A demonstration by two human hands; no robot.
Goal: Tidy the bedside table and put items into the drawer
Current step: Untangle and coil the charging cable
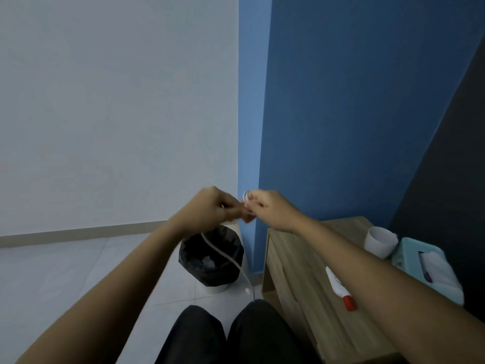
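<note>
Lining the waste bin [211,256], a black bag [202,245] with scraps.

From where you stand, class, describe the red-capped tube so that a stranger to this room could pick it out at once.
Find the wooden bedside table against the blue wall. On its top, nearer you than the white cup and the tissue box, lies a slim white tube, partly hidden under the right forearm. It alone lies flat and has a red cap.
</note>
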